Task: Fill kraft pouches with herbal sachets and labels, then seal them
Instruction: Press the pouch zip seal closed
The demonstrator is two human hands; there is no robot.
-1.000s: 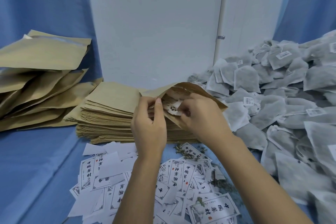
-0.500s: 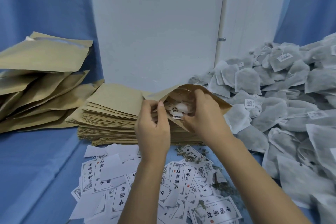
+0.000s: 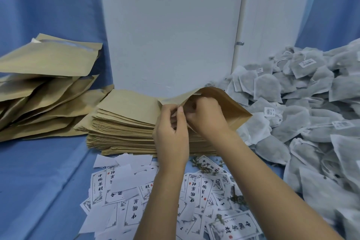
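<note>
– Left hand (image 3: 171,136) status?

– Raised over the stack of flat pouches (image 3: 124,121), forearm coming up from the bottom of the view. Thumb and forefinger pinch the near lip of 1 kraft pouch (image 3: 231,109). That pouch is held clear of the table with its mouth toward the camera, just left of the sachet heap (image 3: 311,103).

– Right hand (image 3: 206,119)?

– At the pouch mouth, fingers curled and partly inside. The knuckles hide the fingertips, so it cannot be told whether they grip a sachet, a label or only the far lip.

– Step in hand?

– Judged as filling: contents are being seated inside the pouch while the left hand holds the mouth open. Sealing is not yet done, as the mouth gapes.

– Requirements for the next move?

– 3 items. First, bring the right hand out without dragging the contents along. Second, confirm a label is inside. If not, take 1 from the labels (image 3: 136,191) spread on the blue cloth (image 3: 39,181) under the forearms. Third, lay the 2 lips flush and press along the closure from 1 end to the other.

– Destination after sealing?

– Probably the puffed pouches (image 3: 48,84) piled at far left, which appear to be finished units.
</note>
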